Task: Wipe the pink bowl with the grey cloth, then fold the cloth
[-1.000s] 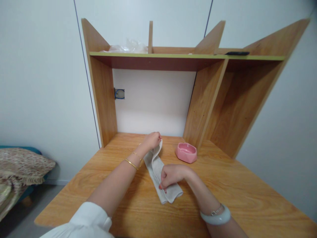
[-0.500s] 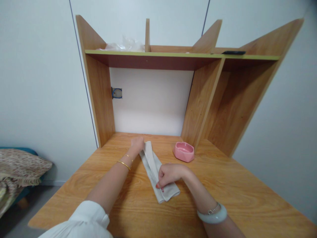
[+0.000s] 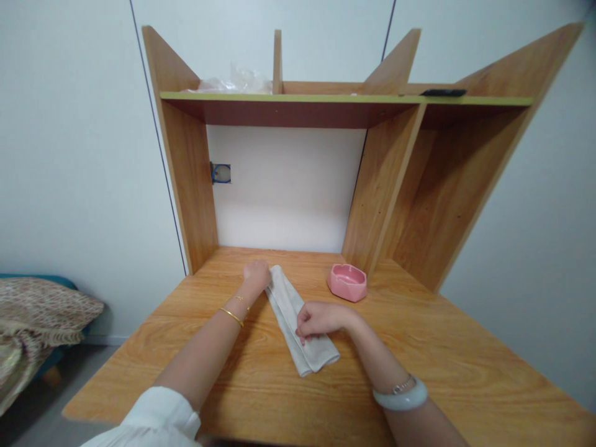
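A long, narrow folded white cloth point(image 3: 291, 310) lies slantwise on the wooden desk point(image 3: 442, 360). My left hand point(image 3: 256, 274) is closed on the cloth's far end, close to the desk top. My right hand point(image 3: 316, 320) is curled, its fingertips pinching the cloth near its middle, with the near end sticking out below it. A gold bangle is on my left wrist, and a pale bangle and a thin bracelet on my right.
A pink dish point(image 3: 347, 282) sits on the desk to the right of the cloth. The wooden hutch point(image 3: 190, 186) rises behind, with crumpled plastic point(image 3: 233, 82) and a dark flat object point(image 3: 443, 92) on its shelf. A patterned blanket point(image 3: 37, 316) lies at far left.
My left hand has brought the cloth's raised far end down and left onto the desk, so the strip now lies flat. My right hand has stayed on the cloth's middle.
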`<state>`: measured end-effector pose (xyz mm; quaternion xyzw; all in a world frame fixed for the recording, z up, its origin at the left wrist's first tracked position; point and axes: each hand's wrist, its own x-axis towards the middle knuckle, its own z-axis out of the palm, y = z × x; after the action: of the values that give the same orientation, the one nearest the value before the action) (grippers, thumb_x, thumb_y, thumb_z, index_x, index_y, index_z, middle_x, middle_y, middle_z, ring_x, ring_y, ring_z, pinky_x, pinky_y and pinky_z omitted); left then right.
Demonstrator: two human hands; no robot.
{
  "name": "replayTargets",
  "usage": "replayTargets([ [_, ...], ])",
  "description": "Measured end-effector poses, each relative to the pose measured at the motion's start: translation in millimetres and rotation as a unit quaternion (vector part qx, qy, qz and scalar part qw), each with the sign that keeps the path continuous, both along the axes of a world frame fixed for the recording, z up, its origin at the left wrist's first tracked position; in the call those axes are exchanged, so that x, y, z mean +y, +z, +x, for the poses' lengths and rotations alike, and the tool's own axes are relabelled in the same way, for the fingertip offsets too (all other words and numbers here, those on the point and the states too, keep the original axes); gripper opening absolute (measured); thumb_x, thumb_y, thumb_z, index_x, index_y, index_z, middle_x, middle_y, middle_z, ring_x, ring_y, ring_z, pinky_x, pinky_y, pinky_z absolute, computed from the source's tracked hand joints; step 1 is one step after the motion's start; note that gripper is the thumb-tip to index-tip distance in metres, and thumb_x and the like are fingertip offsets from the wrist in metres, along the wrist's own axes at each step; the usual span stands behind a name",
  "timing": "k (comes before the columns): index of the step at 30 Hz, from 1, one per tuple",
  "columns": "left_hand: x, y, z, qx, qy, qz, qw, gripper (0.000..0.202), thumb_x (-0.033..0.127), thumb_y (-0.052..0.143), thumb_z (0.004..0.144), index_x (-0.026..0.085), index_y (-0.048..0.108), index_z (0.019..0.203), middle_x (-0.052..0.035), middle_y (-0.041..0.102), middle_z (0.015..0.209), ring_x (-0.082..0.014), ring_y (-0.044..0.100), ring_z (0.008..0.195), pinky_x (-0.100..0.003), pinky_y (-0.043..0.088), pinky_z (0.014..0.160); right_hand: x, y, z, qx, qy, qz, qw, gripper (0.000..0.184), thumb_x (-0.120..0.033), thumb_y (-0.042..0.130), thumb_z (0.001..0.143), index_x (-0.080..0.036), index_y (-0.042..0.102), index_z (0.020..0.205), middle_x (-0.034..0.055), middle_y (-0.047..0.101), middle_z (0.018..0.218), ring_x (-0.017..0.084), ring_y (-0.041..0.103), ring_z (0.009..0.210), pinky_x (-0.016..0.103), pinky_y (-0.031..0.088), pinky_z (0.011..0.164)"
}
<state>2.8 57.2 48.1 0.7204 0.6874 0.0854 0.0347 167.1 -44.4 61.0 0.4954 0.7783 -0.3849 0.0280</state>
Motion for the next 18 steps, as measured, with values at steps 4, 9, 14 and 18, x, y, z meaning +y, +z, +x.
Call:
replayTargets([
  [4, -2.2, -6.6, -4.8, -0.006, 0.008, 0.002, 1.0, 0.03, 0.018, 0.045, 0.079, 0.009, 0.056, 0.105, -0.0205, 0.062, 0.102, -0.0274, 0.057, 0.102, -0.032, 0.045, 0.078, 10.8, -9.0, 1.7, 0.033, -0.066, 0.084, 0.994, 0.013, -0.016, 0.05, 0.07, -0.012, 0.063, 0.07, -0.0026, 0.054, 0.057, 0.007, 0.042, 0.05, 0.017, 0.029, 0.046],
  [9, -4.9, -10.8, -12.3, -0.019, -0.002, 0.019, 1.0, 0.028, 0.018, 0.043, 0.079, 0.012, 0.054, 0.104, -0.0168, 0.062, 0.103, -0.0256, 0.057, 0.1, -0.03, 0.044, 0.078, 20.5, -17.2, 5.8, 0.016, -0.181, 0.249, 0.951, 0.021, -0.014, 0.048, 0.07, -0.013, 0.054, 0.09, 0.0024, 0.059, 0.076, 0.009, 0.047, 0.062, 0.018, 0.03, 0.053],
  [14, -9.5, -5.5, -11.2, -0.052, -0.014, 0.044, 0.998, 0.032, 0.025, 0.042, 0.082, 0.013, 0.047, 0.112, -0.015, 0.058, 0.111, -0.023, 0.056, 0.1, -0.029, 0.043, 0.077, 21.3, -20.1, 14.4, -0.038, -0.205, 0.24, 0.948, 0.021, -0.018, 0.054, 0.068, -0.014, 0.05, 0.088, 0.0051, 0.06, 0.078, 0.011, 0.051, 0.064, 0.019, 0.031, 0.052],
  [18, -20.1, -0.2, -0.9, -0.111, -0.107, 0.012, 0.988, 0.028, 0.031, 0.043, 0.081, 0.014, 0.055, 0.1, -0.0106, 0.064, 0.098, -0.0201, 0.059, 0.088, -0.027, 0.043, 0.071, 22.2, -18.8, 20.8, 0.0, -0.186, 0.154, 0.97, 0.005, -0.019, 0.052, 0.07, -0.015, 0.051, 0.067, 0.0, 0.058, 0.055, 0.009, 0.049, 0.047, 0.019, 0.032, 0.043],
])
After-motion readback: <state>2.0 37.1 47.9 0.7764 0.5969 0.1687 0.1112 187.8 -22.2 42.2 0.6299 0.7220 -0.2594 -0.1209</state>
